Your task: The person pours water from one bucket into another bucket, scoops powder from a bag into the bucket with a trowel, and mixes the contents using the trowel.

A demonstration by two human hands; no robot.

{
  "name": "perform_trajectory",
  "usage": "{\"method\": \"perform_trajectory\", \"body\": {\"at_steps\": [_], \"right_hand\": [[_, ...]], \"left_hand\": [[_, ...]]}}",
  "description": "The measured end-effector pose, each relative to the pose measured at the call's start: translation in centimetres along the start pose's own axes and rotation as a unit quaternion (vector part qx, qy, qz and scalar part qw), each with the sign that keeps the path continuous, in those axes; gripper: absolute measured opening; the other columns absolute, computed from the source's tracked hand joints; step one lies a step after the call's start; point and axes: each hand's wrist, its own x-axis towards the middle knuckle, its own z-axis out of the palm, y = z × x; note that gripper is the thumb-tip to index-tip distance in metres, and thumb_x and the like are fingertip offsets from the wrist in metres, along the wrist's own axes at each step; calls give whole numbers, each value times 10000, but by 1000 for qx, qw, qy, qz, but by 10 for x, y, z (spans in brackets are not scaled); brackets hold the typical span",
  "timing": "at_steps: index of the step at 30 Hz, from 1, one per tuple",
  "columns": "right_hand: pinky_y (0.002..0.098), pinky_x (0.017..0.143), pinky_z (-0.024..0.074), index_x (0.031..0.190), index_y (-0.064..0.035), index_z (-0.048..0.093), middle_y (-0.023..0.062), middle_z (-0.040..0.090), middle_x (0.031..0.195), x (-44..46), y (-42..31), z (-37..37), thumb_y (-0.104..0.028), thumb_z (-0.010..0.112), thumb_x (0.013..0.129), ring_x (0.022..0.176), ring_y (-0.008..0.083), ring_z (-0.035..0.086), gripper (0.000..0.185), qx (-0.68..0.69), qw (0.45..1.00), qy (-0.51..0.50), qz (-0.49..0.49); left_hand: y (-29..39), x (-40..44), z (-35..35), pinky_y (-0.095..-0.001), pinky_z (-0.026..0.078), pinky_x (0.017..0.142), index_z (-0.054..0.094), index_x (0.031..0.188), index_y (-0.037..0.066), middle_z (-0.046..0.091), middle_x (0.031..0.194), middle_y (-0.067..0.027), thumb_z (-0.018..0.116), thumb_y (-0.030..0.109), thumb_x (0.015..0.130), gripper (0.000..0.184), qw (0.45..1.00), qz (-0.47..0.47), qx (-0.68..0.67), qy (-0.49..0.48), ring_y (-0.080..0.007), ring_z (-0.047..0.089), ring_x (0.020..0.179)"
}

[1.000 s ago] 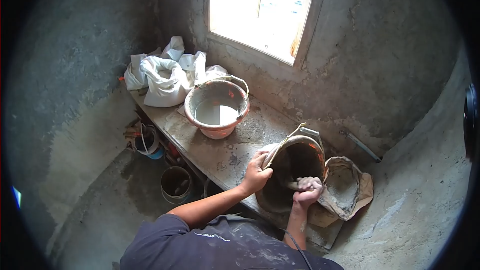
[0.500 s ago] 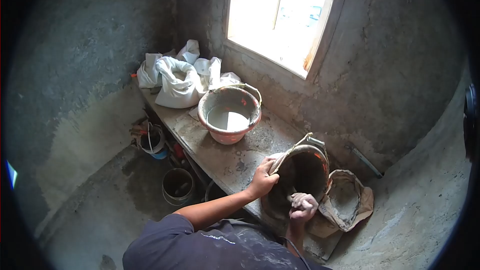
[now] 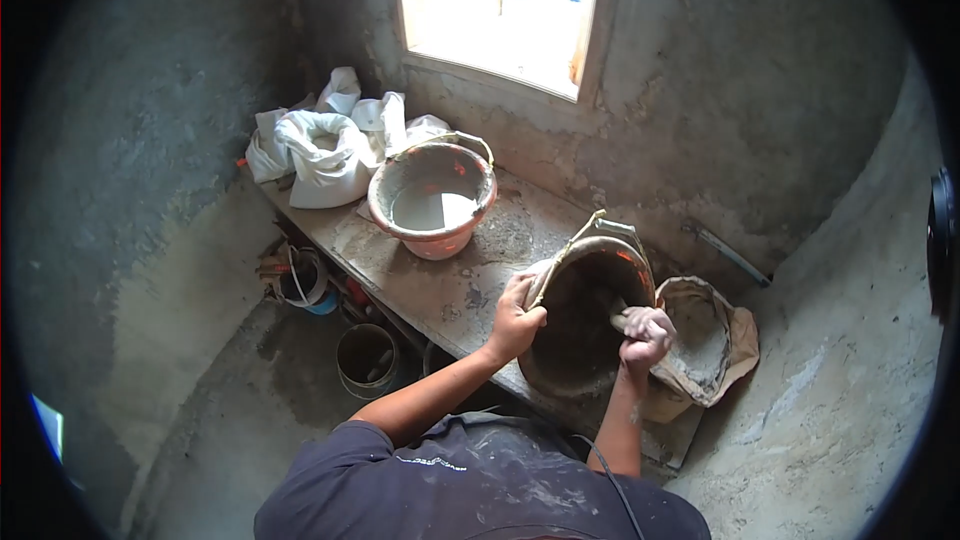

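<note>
A mortar-caked bucket (image 3: 622,268) is tilted toward me at the front of the bench, its wire handle raised at the back. My left hand (image 3: 518,318) is closed on its left rim, fingers outside. Over the bucket's right side, my right hand (image 3: 648,335) is wrapped round the pale handle of a tool (image 3: 618,321). The tool's far end is lost in the dark interior, so its kind is unclear. Just right of that hand stands an open brown paper sack (image 3: 742,340) holding grey powder.
Farther left on the bench (image 3: 400,295) stands a reddish bucket (image 3: 440,245) with grey, watery contents. White sacks (image 3: 330,175) sit beyond it. Below, on the floor, are a dark bucket (image 3: 350,380) and a smaller pail (image 3: 318,290). A metal bar (image 3: 728,252) leans by the wall under the window.
My right hand has moved up and right across the bucket with the tool. My left hand keeps its grip on the rim. The whole view has shifted slightly.
</note>
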Motion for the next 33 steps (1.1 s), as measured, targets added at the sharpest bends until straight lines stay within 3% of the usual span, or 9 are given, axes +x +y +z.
{"method": "perform_trajectory", "body": {"at_steps": [2,6,12,16,18,20,22,28,33], "right_hand": [[365,660,503,586,-67,443,33,434,513,-18,4,2,-107,468,764,481,148,448,184,-16,999,-7,40],[367,603,524,554,-49,483,64,491,494,-64,-10,17,-136,498,752,466,173,500,217,-44,996,-75,27],[375,534,499,543,-31,447,99,477,482,-61,-39,33,-92,473,698,426,202,460,168,148,985,-60,69],[360,582,519,562,-49,461,80,492,504,-49,-19,5,-78,438,733,439,170,459,175,44,993,28,108],[367,590,524,559,-46,467,75,499,511,-38,-22,-2,-83,450,740,446,173,470,186,19,997,42,55],[378,597,537,544,-31,471,75,504,511,-23,-20,-9,-81,461,730,463,186,505,193,-3,998,-41,-49],[388,609,550,532,-19,468,75,502,508,-14,-17,-7,-87,470,725,471,199,527,205,-56,995,-55,-67],[394,592,561,512,-34,484,58,505,498,-70,-6,19,-103,509,703,460,196,535,205,-116,989,-94,-20],[381,607,546,517,-13,482,103,518,475,-63,-35,29,-63,478,641,424,203,504,134,164,984,-45,60]], "left_hand": [[3,-1,1,-350,449,1008,649,1187,-63,588,1191,-190,597,75,664,542,1000,-15,7,5,-323,562,1156],[-1,3,3,-350,453,1001,646,1178,-74,586,1193,-190,592,72,663,538,1000,3,10,8,-318,562,1155],[-1,5,5,-338,443,1007,616,1183,-87,561,1192,-184,593,67,651,555,1000,1,9,-7,-309,557,1150],[15,1,5,-316,431,1015,613,1203,-81,549,1181,-146,564,50,650,570,998,-47,-28,-13,-270,550,1141],[11,0,3,-300,425,1012,608,1216,-73,540,1188,-111,545,46,641,591,1000,-13,3,-19,-232,545,1136],[8,-2,4,-304,417,1020,601,1232,-72,552,1189,-112,549,50,630,617,1000,-12,-10,-8,-237,544,1143],[4,-2,1,-303,413,1023,599,1233,-72,554,1192,-112,554,55,629,620,999,-26,-8,-18,-237,544,1145],[7,-2,5,-293,393,1034,600,1214,-75,547,1202,-105,563,51,622,607,998,-45,-29,-23,-229,538,1144],[9,2,2,-305,375,1074,582,1272,-68,556,1226,-109,566,36,621,659,998,-50,-34,-36,-220,539,1175]]}}
